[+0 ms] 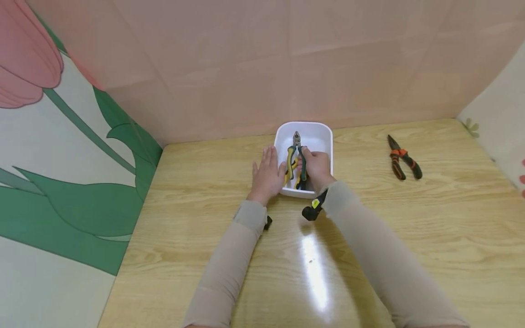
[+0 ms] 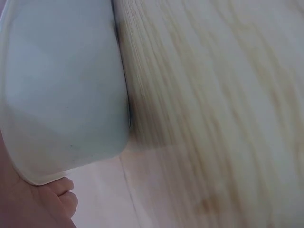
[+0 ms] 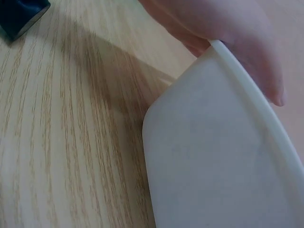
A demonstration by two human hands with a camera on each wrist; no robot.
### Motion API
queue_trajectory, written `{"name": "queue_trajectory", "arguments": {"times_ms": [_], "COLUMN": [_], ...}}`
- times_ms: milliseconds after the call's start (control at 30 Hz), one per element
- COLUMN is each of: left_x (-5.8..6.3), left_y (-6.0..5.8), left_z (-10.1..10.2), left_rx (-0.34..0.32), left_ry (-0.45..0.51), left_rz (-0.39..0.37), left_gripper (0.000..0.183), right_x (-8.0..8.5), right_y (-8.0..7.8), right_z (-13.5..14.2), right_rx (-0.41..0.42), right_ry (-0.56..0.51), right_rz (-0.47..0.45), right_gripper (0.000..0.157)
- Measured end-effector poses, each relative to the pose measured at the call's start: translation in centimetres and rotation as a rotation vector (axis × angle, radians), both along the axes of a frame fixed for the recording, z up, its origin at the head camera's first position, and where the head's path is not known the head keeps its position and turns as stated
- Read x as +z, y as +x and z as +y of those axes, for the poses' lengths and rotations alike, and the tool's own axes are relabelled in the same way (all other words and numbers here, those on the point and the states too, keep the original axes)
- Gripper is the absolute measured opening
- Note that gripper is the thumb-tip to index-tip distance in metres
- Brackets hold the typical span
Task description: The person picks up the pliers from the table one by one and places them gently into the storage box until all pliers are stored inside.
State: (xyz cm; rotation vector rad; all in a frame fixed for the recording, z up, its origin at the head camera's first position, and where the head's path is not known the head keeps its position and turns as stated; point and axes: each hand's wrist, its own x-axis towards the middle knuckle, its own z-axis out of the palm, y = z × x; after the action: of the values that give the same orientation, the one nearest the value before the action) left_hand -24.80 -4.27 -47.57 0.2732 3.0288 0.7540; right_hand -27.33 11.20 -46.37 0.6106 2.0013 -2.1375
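Observation:
A white container [image 1: 330, 136] stands on the table with pliers in it. My right hand [image 1: 317, 166] reaches inside and grips the dark green handle of combination pliers [image 1: 290, 163], whose metal head points away from me. Beneath these lies another tool with yellow and black handles [image 1: 298, 183], partly hidden. My left hand [image 1: 268, 175] rests against the container's left side, fingers straight and thumb at the rim. In the left wrist view the container wall [image 2: 61, 85] fills the left part. The right wrist view has the container's outer wall [image 3: 213, 142], with a hand over its rim.
Long-nose pliers [image 1: 404, 159] with black and orange handles lie on the table to the right, handles spread. A pink covering [image 1: 229, 82] rises behind the wooden table [image 1: 197, 191]. A black wrist device [image 1: 313, 209] hangs below the right wrist.

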Motion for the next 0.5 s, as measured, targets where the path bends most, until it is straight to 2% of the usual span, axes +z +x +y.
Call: {"name": "queue_trajectory", "arguments": {"times_ms": [267,500], "left_x": [0.52,0.32], "left_y": [-0.27,0.31], "left_z": [-0.31,-0.35], "left_rx": [-0.006,-0.015], "left_ry": [0.017,0.009], "left_rz": [0.049,0.028], "left_gripper": [0.066,0.066], "right_x": [0.61,0.17], "right_y": [-0.28,0.28], "right_z": [-0.26,-0.37], "right_rx": [0.050,0.105], "right_ry": [0.057,0.096], "right_rz": [-0.018,-0.048], "right_gripper": [0.048,0.046]}}
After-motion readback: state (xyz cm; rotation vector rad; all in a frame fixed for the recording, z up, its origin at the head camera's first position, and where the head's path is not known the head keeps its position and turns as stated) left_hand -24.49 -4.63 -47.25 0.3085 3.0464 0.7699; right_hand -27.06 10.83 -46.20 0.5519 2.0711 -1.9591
